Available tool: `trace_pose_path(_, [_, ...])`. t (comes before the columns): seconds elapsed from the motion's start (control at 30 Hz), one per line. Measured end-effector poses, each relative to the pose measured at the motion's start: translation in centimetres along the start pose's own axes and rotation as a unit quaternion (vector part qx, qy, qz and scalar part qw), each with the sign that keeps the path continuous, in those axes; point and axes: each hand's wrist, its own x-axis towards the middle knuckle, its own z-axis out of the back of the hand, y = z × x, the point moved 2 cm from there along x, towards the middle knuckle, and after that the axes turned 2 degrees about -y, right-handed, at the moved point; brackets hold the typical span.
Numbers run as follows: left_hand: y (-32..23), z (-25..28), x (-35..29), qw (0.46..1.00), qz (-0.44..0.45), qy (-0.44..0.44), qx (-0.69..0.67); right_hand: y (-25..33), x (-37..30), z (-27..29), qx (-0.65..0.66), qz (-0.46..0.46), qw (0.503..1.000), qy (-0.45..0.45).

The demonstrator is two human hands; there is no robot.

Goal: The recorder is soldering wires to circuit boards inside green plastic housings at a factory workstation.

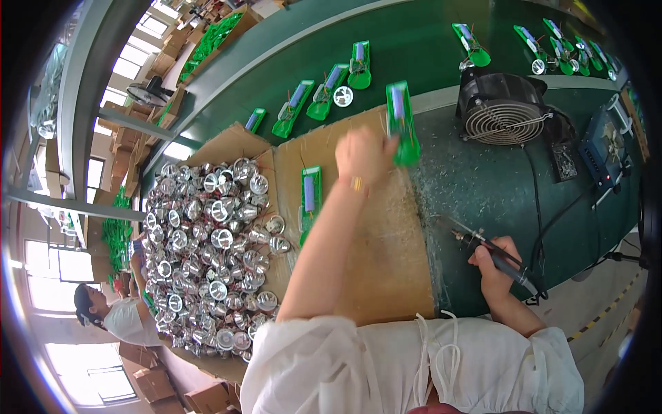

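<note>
My left hand (363,155) pinches a green board (403,123), long axis pointing away from me; right hand (494,265), fisted around the soldering iron (483,247), sits nearer my body

Shiny metal reflectors (207,255), matt cardboard sheet (386,269), glossy green plastic board (402,124)

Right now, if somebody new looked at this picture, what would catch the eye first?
Probably the big heap of shiny silver reflector cups in the cardboard box at the left. Next, the left hand lifting a green board above the cardboard sheet. The right hand holds a soldering iron near the black fan.
</note>
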Motion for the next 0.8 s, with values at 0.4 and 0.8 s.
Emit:
trace_pose_path(0.4, [8.2,3.7,-7.7,0.973,0.134,0.156,0.102,0.0,-0.1,-0.3,0.044,-0.06,0.997,0.016])
trace_pose_path(0.8, [0.9,2.7,-18.2,0.975,0.163,-0.138,-0.061,-0.1,0.1,-0.2,0.01,0.015,1.0,0.0])
